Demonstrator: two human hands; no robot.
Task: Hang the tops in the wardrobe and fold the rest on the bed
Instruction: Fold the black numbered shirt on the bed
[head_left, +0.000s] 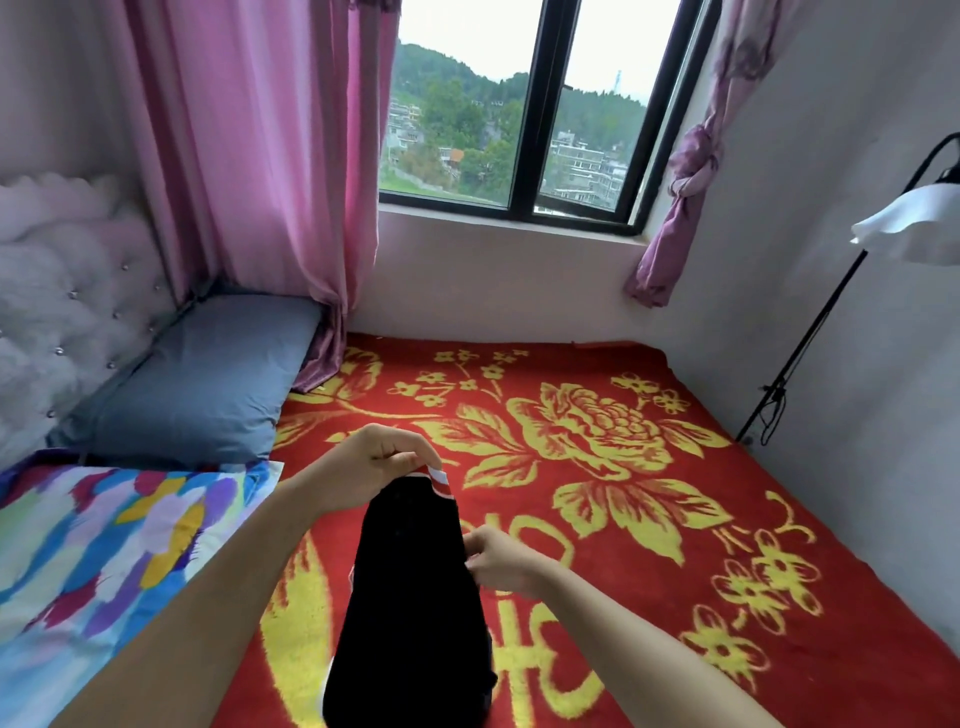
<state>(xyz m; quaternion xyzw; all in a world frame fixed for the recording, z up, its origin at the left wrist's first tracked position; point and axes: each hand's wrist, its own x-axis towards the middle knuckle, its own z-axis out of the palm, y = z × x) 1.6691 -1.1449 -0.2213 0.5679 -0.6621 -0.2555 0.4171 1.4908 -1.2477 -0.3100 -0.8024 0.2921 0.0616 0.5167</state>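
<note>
While the left hand (374, 467) pinches the striped top edge (red and white) of the black garment (415, 597), the right hand (501, 564) has its fingers curled on the side hem; the garment hangs over the near end of the bed (649, 519).
</note>
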